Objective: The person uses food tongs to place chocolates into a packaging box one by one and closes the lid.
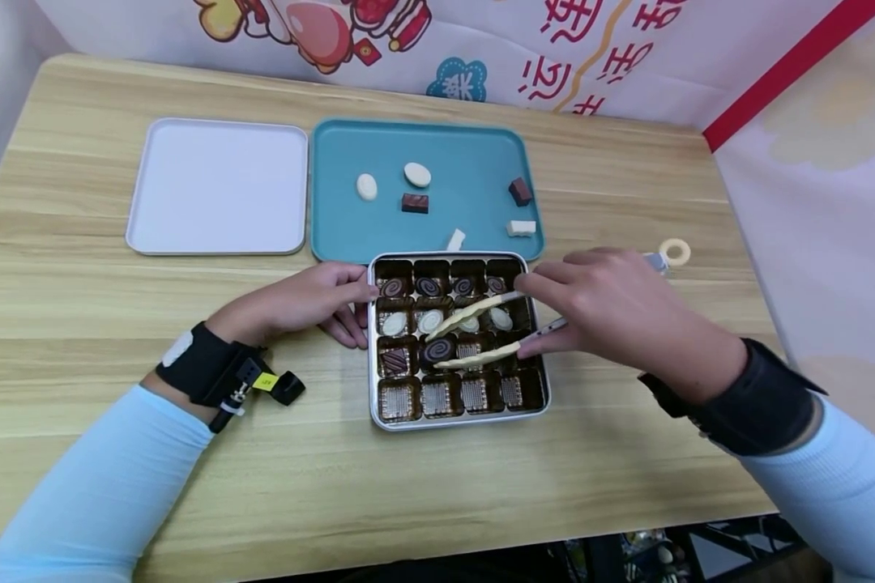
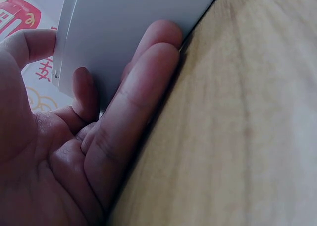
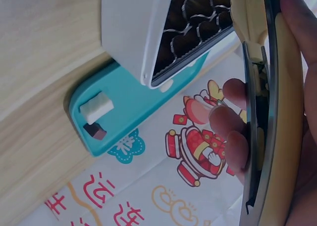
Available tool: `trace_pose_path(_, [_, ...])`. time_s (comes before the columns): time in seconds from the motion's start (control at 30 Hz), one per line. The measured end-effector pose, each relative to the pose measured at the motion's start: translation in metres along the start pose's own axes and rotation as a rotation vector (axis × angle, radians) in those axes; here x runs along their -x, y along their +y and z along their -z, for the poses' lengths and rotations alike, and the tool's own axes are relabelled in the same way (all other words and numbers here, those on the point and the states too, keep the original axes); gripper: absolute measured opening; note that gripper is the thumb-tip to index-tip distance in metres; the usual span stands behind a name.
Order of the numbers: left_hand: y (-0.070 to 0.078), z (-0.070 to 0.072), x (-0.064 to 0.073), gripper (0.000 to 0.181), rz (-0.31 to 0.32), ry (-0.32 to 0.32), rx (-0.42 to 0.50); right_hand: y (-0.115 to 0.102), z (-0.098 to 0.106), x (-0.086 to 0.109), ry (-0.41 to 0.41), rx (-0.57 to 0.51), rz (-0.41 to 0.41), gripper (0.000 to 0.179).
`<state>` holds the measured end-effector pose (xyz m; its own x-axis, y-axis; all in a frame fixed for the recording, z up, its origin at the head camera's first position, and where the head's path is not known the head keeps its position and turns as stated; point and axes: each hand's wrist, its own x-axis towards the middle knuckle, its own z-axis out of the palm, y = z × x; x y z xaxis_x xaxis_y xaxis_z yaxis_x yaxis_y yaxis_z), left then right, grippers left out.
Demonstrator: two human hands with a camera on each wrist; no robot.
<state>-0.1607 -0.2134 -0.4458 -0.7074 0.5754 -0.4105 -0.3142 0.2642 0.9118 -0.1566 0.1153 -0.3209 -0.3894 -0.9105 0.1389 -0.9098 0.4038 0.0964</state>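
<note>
Lying in the third row, second column from the left, of the box (image 1: pixel 373 380), a dark swirled chocolate (image 1: pixel 438 350) is sitting between the tips of the tongs (image 1: pixel 484 356); whether they are touching it, I cannot tell. The right hand (image 1: pixel 605 295) is gripping the tongs, its thumb and fingers wrapping the handles. The left hand (image 1: pixel 313 300) is touching the box's left wall, thumb at the rim, fingers reaching along the side. Four dark swirls (image 1: pixel 427 287) are filling the top row, white ovals (image 1: pixel 394 324) the second, and a striped dark piece (image 1: pixel 394 362) is lying left of the chocolate. Beyond, a teal tray (image 1: pixel 474 154) is carrying loose pieces (image 1: pixel 415 203), white and dark, a pale tray (image 1: pixel 219 186) lying just beside it.
</note>
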Motion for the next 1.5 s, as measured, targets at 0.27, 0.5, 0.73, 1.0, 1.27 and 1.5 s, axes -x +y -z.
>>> trace_pose_path(0.27, [-0.001, 0.000, 0.000, 0.035, -0.013, 0.009, -0.013, 0.010, -0.001, -0.010, -0.019, 0.022, 0.074, 0.063])
trace_pose_path(0.5, [-0.001, 0.000, 0.000, 0.035, -0.004, 0.015, -0.002, 0.018, -0.005, -0.014, -0.041, -0.026, 0.082, 0.065])
trace_pose_path(0.73, [0.000, 0.000, 0.001, 0.035, -0.002, 0.018, -0.008, 0.021, -0.006, -0.014, -0.047, -0.045, 0.061, 0.067])
trace_pose_path(1.0, [-0.001, 0.000, 0.000, 0.034, -0.003, 0.013, 0.001, 0.022, -0.002, -0.013, 0.092, -0.073, -0.006, 0.068])
trace_pose_path(1.27, [0.002, -0.001, 0.000, 0.033, 0.007, 0.009, -0.003, 0.038, -0.006, -0.031, 0.103, 0.023, -0.389, 0.068])
trace_pose_path(1.5, [0.003, -0.002, 0.001, 0.031, 0.014, 0.004, 0.013, 0.059, -0.024, -0.075, -0.100, 0.117, -0.478, 0.066])
